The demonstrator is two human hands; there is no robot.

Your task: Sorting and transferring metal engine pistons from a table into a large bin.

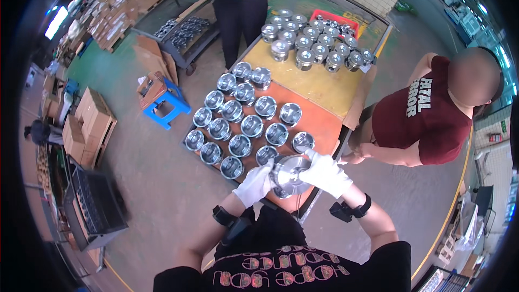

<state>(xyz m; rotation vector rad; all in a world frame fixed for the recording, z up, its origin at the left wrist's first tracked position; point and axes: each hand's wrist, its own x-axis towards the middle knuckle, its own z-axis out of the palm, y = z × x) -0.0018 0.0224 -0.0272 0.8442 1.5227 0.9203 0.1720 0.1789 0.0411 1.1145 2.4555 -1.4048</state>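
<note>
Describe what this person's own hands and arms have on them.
The left hand and right hand wear white, fabric-looking gloves. Each wrist area carries a black strap with a dark, boxy module. The forearms are otherwise bare, up to short black sleeves.

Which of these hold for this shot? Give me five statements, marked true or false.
1. The left hand and right hand wear white gloves. True.
2. The right hand is off the part. False: both hands touch the round metal part.
3. A red bin sits toward the table's far end. True.
4. The stool is yellow. False: the stool is blue.
5. The co-worker at right wears a white shirt. False: that shirt is dark red.
</note>
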